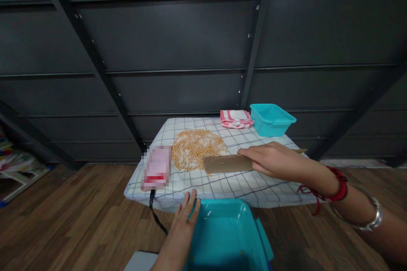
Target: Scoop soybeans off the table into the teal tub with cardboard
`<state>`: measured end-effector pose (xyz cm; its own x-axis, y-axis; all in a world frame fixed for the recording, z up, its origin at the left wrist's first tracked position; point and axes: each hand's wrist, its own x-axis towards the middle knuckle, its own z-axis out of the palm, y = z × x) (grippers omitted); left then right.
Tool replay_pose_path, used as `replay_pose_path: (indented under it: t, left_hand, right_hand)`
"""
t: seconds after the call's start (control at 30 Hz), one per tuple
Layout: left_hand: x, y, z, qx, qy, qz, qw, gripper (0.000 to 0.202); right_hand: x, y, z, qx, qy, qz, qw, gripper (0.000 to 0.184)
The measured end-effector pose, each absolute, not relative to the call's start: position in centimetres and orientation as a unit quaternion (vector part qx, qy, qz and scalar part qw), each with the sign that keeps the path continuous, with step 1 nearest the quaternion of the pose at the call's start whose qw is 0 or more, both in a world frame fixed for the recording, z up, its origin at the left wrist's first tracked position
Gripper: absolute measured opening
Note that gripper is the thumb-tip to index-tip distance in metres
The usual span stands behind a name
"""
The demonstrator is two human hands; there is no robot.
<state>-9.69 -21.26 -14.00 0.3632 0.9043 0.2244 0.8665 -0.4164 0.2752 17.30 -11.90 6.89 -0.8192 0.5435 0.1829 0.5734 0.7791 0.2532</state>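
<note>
My right hand (275, 160) is closed on a flat piece of brown cardboard (226, 164), held edge-down on the checked cloth (222, 184) just to the right of a pile of yellow beans mixed with white grains (195, 147). My left hand (186, 216) rests with fingers together against the left rim of a large teal tub (227, 237) held below the table's near edge. The tub holds a few white grains.
A smaller teal tub (271, 119) and a folded pink-and-white striped towel (235, 118) sit at the table's far right. A blurred pink object (156, 167) lies at the left edge with a black strap (157, 216) hanging down. Wood floor surrounds the low table; a dark panelled wall stands behind.
</note>
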Motion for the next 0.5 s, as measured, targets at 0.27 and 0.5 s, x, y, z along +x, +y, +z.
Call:
replay_pose_path:
  t: [0.27,0.5]
  left_hand:
    - [-9.9,-21.21,-14.21,0.824,0.535,0.176,0.065,0.093]
    - [-9.73,-21.24,-13.66,0.824,0.535,0.172,0.069,0.094]
  right_hand:
    - [17.96,-12.29,6.83,-0.292,-0.943,-0.155,0.044,0.029]
    - [17.89,-12.27,6.4,-0.277,-0.949,-0.134,0.071,0.032]
